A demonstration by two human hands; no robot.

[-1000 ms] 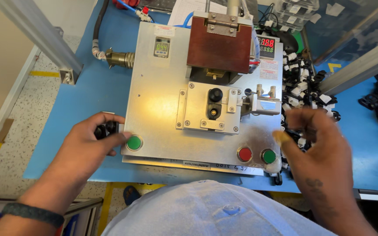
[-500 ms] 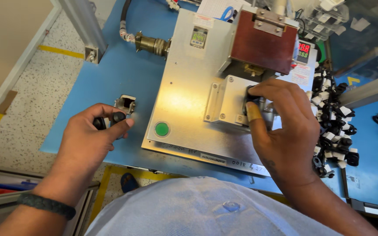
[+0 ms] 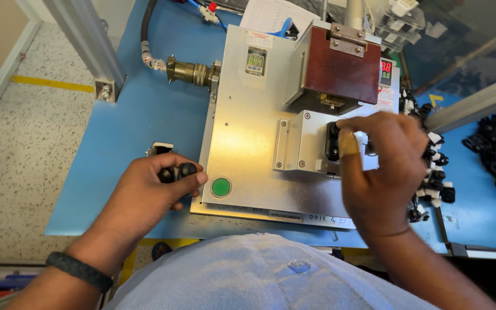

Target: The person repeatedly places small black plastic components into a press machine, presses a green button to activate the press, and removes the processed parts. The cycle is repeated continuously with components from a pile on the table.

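Head view
Left hand: clenched around a small black part, held over the blue table just beside the left edge of the metal fixture plate.
Right hand: fingertips pinched on a black part seated in the raised fixture block, below the brown press head.
Green button: located on the plate, near the left thumb.
Loose black-and-white parts: piled to the right of the plate, partly hidden by the right hand.
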